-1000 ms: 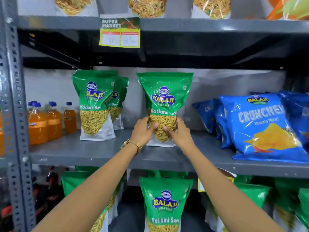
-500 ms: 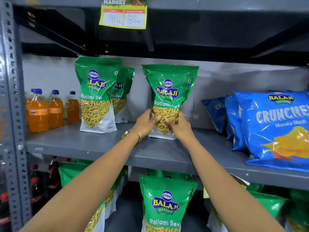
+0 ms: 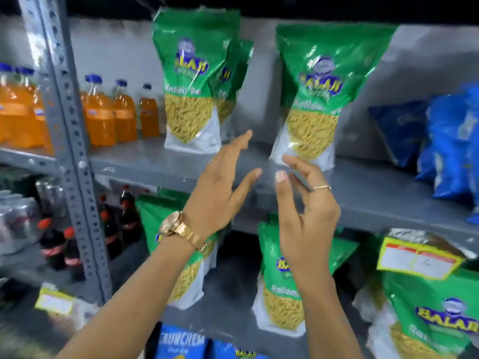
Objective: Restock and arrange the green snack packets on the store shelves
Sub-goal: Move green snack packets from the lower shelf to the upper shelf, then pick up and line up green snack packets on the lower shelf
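Head view — blurred green packet [image 3: 317, 99] lettering; both hands [image 3: 220, 187] [image 3: 308, 211] empty.

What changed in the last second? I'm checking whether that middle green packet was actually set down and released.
Both hands let go of the green packet: the left hand and right hand have pulled back toward the person, open, and no longer grip it. The packet stays upright on the shelf. The other green packets, the orange bottles and the blue packets have not moved.
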{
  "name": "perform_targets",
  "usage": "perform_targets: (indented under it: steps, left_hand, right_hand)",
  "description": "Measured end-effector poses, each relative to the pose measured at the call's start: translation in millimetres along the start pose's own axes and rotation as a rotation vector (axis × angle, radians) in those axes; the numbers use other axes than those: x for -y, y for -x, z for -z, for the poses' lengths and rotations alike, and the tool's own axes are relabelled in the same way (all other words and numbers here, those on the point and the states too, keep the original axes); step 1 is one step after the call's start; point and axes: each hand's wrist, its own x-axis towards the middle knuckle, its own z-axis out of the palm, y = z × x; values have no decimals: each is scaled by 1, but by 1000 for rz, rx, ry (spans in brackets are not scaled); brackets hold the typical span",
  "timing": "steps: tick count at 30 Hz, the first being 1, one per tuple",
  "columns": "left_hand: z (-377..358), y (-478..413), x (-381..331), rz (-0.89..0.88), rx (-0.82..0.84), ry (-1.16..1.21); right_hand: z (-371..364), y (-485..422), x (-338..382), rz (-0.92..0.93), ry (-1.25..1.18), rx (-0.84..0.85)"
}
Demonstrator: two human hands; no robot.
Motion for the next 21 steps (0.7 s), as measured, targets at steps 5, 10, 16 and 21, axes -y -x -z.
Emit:
perform_targets:
  steps: [5,10,16,21]
  left_hand:
    - [12,73,30,-106,-239,-23]
    - [13,152,108,162,-336,41]
    - [-4,192,191,871,-312,509]
    - [-15,184,233,1206,-223,935]
  right_hand:
    - [-45,73,-13,112,-48,-10]
    - [-85,147,-57,-149,-2,69]
    - [-139,189,-132,-873,-33,-28]
    - [-163,189,-176,-1049,-83,-11]
